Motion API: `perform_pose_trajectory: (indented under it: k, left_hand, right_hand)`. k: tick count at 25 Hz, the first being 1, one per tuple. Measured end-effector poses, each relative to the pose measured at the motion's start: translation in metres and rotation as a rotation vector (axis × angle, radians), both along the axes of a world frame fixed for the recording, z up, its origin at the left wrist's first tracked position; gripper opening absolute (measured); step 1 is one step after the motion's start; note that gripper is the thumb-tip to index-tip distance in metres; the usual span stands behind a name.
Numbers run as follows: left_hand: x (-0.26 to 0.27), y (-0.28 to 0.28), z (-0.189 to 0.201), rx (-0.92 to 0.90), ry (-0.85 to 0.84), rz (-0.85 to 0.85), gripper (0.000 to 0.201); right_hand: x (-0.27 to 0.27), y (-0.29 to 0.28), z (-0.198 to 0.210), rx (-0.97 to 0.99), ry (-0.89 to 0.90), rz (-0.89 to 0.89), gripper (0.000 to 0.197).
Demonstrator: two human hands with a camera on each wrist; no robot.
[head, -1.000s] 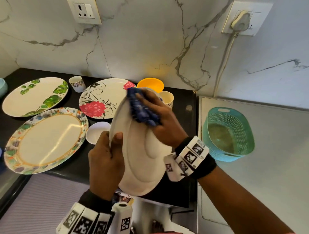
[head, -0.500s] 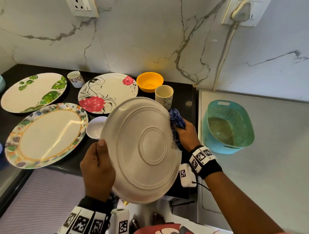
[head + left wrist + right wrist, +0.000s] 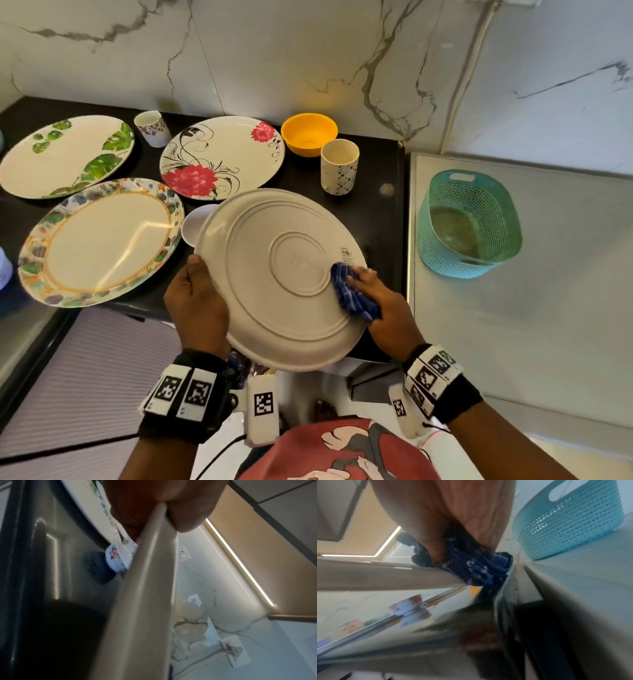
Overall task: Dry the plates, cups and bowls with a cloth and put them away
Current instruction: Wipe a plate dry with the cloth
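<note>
While the left hand point(image 3: 197, 305) grips the upturned plate point(image 3: 274, 291) by its left rim, the right hand point(image 3: 385, 308), fingers bunched round a cloth point(image 3: 352, 294), presses it against the plate's underside.

i see a plain cream plate point(image 3: 274, 274) held up off the black counter point(image 3: 370, 205), underside up and tilted, a small label near its right rim. a bunched blue cloth point(image 3: 352, 291) lies against its right side. on the counter lie a leaf plate point(image 3: 65, 154) far left, a red flower plate point(image 3: 219, 157) beside it, and a plate with a coloured border point(image 3: 99, 240) nearer. a small cup point(image 3: 152, 128), an orange bowl point(image 3: 308, 133), a patterned cup point(image 3: 339, 166) and a small white bowl point(image 3: 193, 226) stand among them.
</note>
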State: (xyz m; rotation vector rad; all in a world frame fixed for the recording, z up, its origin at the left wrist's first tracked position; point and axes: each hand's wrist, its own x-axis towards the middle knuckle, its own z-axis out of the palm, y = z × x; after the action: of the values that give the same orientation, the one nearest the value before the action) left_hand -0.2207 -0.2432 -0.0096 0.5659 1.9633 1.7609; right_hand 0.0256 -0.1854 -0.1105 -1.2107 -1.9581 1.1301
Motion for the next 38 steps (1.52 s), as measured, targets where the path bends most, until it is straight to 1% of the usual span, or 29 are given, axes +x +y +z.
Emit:
perform_pose_trajectory:
  k: [3, 4, 6, 8, 9, 10, 12, 15, 17, 20, 22, 23, 24, 25, 27, 28, 29, 30, 31, 32, 33, 34, 36, 37, 38]
  left_hand:
    - [-0.008, 0.001, -0.004, -0.037, -0.075, 0.034, 0.040]
    - [-0.009, 0.002, -0.004, -0.036, -0.084, 0.032, 0.039]
    - [-0.003, 0.003, 0.000, -0.032, -0.092, 0.020, 0.037]
    - [0.004, 0.005, 0.004, -0.031, -0.065, -0.007, 0.037]
    - [0.005, 0.007, 0.008, -0.031, -0.035, -0.031, 0.038]
    - [0.005, 0.009, 0.011, -0.034, -0.004, -0.054, 0.039]
    - [0.000, 0.016, 0.014, -0.044, 0.011, -0.069, 0.037]
    - [-0.003, 0.019, 0.014, -0.027, -0.073, -0.081, 0.034]
    - [0.002, 0.016, 0.011, -0.013, -0.152, -0.103, 0.031]
    - [0.003, 0.017, 0.009, -0.039, -0.131, -0.094, 0.035]
    - [-0.001, 0.019, 0.008, -0.065, -0.127, -0.081, 0.037]
    - [-0.003, 0.019, 0.007, -0.077, -0.118, -0.087, 0.037]
    - [-0.003, 0.019, 0.007, -0.093, -0.083, -0.098, 0.038]
    - [-0.003, 0.018, 0.008, -0.106, -0.033, -0.112, 0.039]
    - [-0.001, 0.015, 0.011, -0.116, 0.043, -0.127, 0.040]
    - [0.001, 0.014, 0.012, -0.120, 0.062, -0.133, 0.040]
    - [0.003, 0.014, 0.012, -0.129, 0.073, -0.141, 0.041]
    - [0.006, 0.013, 0.010, -0.144, 0.088, -0.151, 0.041]
    - [0.008, 0.014, 0.009, -0.164, 0.111, -0.162, 0.041]
    - [0.009, 0.015, 0.007, -0.178, 0.128, -0.170, 0.041]
    - [0.011, 0.015, 0.005, -0.180, 0.143, -0.172, 0.041]
    - [0.011, 0.016, 0.003, -0.175, 0.167, -0.166, 0.040]
    - [0.011, 0.017, -0.001, -0.162, 0.224, -0.144, 0.037]
    - [0.010, 0.018, -0.003, -0.154, 0.237, -0.137, 0.036]
    - [0.010, 0.016, -0.003, -0.147, 0.237, -0.136, 0.038]
  right_hand:
    - [0.009, -0.041, -0.004, 0.088, -0.047, 0.165, 0.064]
    - [0.009, -0.054, -0.004, 0.171, -0.059, 0.216, 0.061]
    - [-0.001, -0.071, 0.003, 0.403, -0.093, 0.311, 0.052]
    - [-0.030, -0.072, 0.020, 0.586, -0.102, 0.412, 0.051]
    - [-0.046, -0.069, 0.032, 0.629, -0.112, 0.437, 0.052]
    - [-0.062, -0.065, 0.042, 0.643, -0.123, 0.444, 0.051]
    - [-0.082, -0.054, 0.061, 0.604, -0.141, 0.420, 0.048]
    - [-0.094, -0.038, 0.082, 0.451, -0.127, 0.389, 0.049]
    - [-0.098, -0.033, 0.084, 0.395, -0.107, 0.367, 0.051]
    - [-0.085, -0.037, 0.064, 0.474, -0.065, 0.403, 0.048]
    - [-0.053, -0.042, 0.040, 0.529, -0.057, 0.482, 0.047]
    - [-0.032, -0.043, 0.026, 0.543, -0.085, 0.502, 0.048]
    - [-0.010, -0.041, 0.015, 0.517, -0.126, 0.483, 0.051]
    - [0.010, -0.034, 0.006, 0.427, -0.161, 0.427, 0.058]
    - [0.031, -0.009, 0.001, 0.147, -0.152, 0.220, 0.077]
    - [0.031, 0.012, 0.003, 0.045, -0.127, 0.093, 0.079]
    - [0.026, 0.036, 0.013, -0.011, -0.095, -0.020, 0.072]
    - [0.015, 0.058, 0.029, -0.014, -0.036, -0.107, 0.061]
    - [0.000, 0.074, 0.049, 0.032, 0.039, -0.133, 0.054]
    - [-0.020, 0.083, 0.070, 0.122, 0.082, -0.090, 0.052]
    - [-0.042, 0.085, 0.085, 0.223, 0.078, 0.000, 0.054]
    - [-0.065, 0.078, 0.098, 0.331, 0.035, 0.133, 0.055]
    - [-0.099, 0.055, 0.099, 0.536, -0.106, 0.425, 0.057]
    - [-0.107, 0.049, 0.094, 0.570, -0.182, 0.511, 0.059]
    - [-0.108, 0.051, 0.091, 0.555, -0.243, 0.525, 0.061]
